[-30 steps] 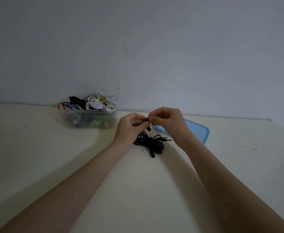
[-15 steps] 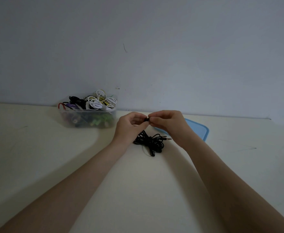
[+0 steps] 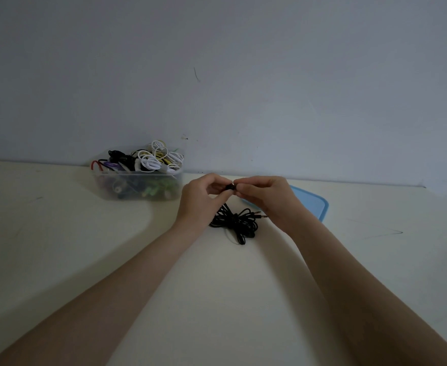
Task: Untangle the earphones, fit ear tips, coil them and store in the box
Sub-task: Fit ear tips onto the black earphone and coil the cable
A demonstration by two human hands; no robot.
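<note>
Two bare hands raised just above a pale tabletop [image 3: 217, 299], fingertips meeting at centre frame. Left hand [image 3: 199, 199], curled, thumb and forefinger pinching a small black earbud [image 3: 229, 186]. Right hand [image 3: 266, 198], likewise curled, fingertips pressed against the same earbud from the 3 o'clock side; whether an ear tip sits between them, impossible to tell. Both forearms stretched in from the lower corners.

Black earphone cord [image 3: 236, 220], in a loose tangled bundle, lying on the tabletop directly below the hands at 6 o'clock, one strand rising to the pinched earbud. Metal plug [image 3: 260, 215] poking out of the bundle toward 3 o'clock, just beside the right wrist.

Clear plastic box [image 3: 137, 187] at 10 o'clock from the hands, set against the wall [image 3: 243, 75], heaped above the rim with white, black, yellow, green, purple and red earphones. Blue lid [image 3: 312, 202] flat on the tabletop at 3 o'clock, partly hidden behind the right hand, well apart from the box.

Dim lighting; fine detail at the fingertips not resolvable.
</note>
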